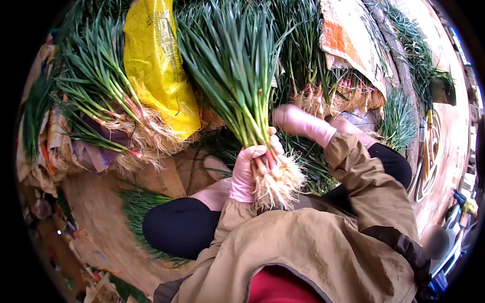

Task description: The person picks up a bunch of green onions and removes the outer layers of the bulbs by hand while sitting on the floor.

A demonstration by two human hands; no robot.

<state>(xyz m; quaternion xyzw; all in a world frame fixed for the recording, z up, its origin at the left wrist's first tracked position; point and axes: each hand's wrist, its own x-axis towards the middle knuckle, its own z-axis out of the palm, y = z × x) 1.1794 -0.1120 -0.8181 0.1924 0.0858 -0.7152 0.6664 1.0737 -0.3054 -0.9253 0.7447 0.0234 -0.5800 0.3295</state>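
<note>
A thick bunch of green garlic (pixel 240 91) stands upright in front of me, with long green leaves pointing away and pale, tangled roots hanging toward my lap. My pink-gloved left hand (pixel 244 171) is closed around its stems just above the roots. Right of the bunch is my right hand (pixel 298 122), also gloved in pink. It is smeared by motion, so its fingers cannot be made out. A small gap shows between that hand and the stems.
More green garlic (pixel 101 91) lies heaped at the left, beside a yellow sack (pixel 156 65). A white and orange sack (pixel 348 38) covers another heap at the far right. Loose leaves (pixel 144 217) lie by my left knee. A coiled hose (pixel 429 156) is at the right.
</note>
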